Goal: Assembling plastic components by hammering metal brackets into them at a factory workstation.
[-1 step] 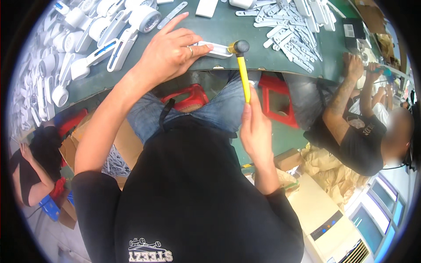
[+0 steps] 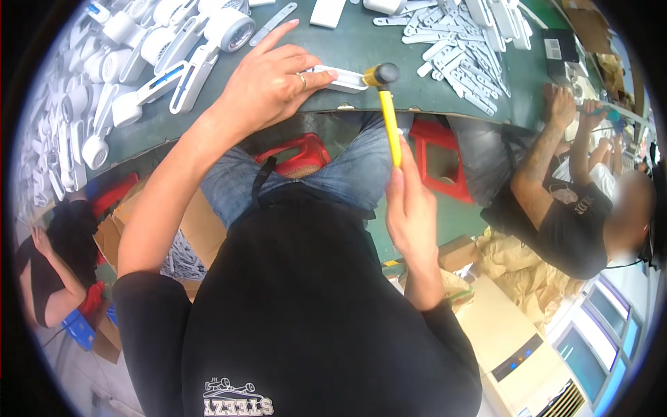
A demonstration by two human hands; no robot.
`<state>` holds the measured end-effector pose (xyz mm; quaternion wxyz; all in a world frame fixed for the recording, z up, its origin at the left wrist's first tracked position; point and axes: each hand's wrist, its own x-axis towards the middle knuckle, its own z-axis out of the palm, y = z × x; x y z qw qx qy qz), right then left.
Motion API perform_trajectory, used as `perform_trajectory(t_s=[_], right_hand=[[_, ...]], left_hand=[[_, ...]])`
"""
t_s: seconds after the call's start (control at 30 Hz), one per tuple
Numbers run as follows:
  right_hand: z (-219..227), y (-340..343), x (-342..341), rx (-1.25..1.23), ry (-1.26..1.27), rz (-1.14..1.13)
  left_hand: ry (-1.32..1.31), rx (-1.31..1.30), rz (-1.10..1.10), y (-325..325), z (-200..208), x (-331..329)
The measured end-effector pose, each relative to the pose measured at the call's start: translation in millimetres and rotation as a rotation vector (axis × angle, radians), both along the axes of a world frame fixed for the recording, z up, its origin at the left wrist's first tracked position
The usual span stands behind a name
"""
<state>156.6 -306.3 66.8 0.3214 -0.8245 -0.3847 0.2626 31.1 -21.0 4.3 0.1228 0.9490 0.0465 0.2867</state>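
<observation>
Yellow-handled mallet (image 2: 390,118): no visible shift from the earlier frame, hands and part sit the same. Reads as the head resting at the contact point, not mid-swing.

- Right hand (image 2: 411,208): fingers closed around the near end of the handle, thumb laid along it.
- Mallet long axis runs near-to-far, almost straight away from the person. Black head points far, touching the right end of the white plastic part (image 2: 342,78).
- Left hand (image 2: 267,87): palm down, pinning the part on the near edge of the green table (image 2: 347,38). Index finger stretched out far, the rest curled. Part's long axis runs left-right, across the mallet's.
- Around: white handheld units (image 2: 174,62) far left, loose white strips (image 2: 465,42) far right, red stools (image 2: 302,156) under the table, co-worker (image 2: 570,222) seated right.
</observation>
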Motion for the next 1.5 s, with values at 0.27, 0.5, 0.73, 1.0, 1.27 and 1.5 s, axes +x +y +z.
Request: perform_trajectory(t_s=[0.27, 0.5, 0.73, 1.0, 1.27, 1.5], right_hand=[[1, -3, -4, 0.061, -0.029, 0.01], [-12, 1, 4, -0.036, -0.047, 0.017], [0, -14, 12, 0.184, 0.113, -0.181], [-3, -26, 14, 0.297, 0.436, -0.21], [5, -10, 0, 0.051, 0.286, -0.121], [10, -8, -24, 0.234, -0.01, -0.101]], left_hand=[[0.003, -0.036, -0.013, -4, 2, 0], [0.022, -0.026, -0.018, -4, 6, 2], [0.216, -0.009, 0.054, -6, 21, 5], [0.392, 0.126, -0.215, -17, 46, 36], [-0.048, -0.182, 0.15, -24, -20, -8], [-0.058, -0.153, 0.137, -16, -18, -9]])
